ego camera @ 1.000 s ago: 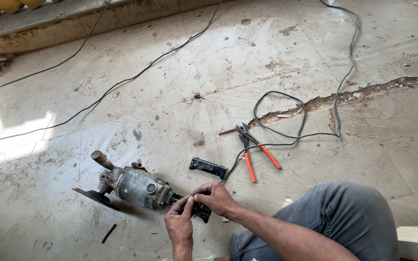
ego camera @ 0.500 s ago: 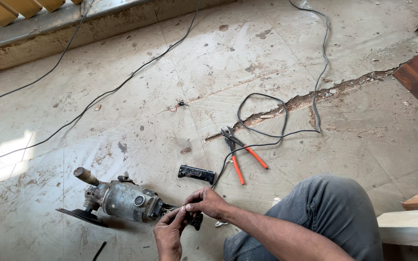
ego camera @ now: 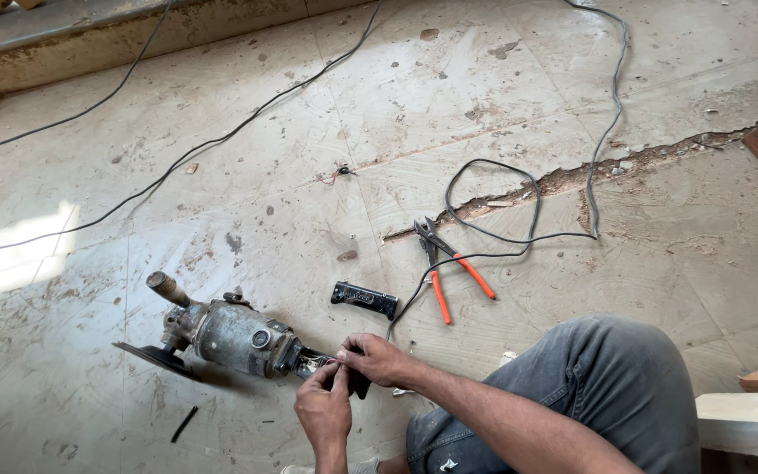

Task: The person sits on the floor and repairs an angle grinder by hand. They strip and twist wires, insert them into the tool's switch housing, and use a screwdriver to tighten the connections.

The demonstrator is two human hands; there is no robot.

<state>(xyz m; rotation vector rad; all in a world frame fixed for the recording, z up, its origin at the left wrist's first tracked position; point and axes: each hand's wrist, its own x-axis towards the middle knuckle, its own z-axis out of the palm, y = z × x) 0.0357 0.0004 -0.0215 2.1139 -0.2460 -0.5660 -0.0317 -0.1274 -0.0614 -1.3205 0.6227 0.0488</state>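
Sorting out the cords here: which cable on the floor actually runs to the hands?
The grey cable that loops past the orange-handled pliers toward the right hand. The two black cables lie far off near the wall.

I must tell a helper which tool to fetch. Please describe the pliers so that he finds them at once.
Find the long crack across the concrete floor. Just below its left end lie the pliers, jaws toward the crack, beside a looping grey cable. Only they have orange handles; the small black cover nearby is plain.
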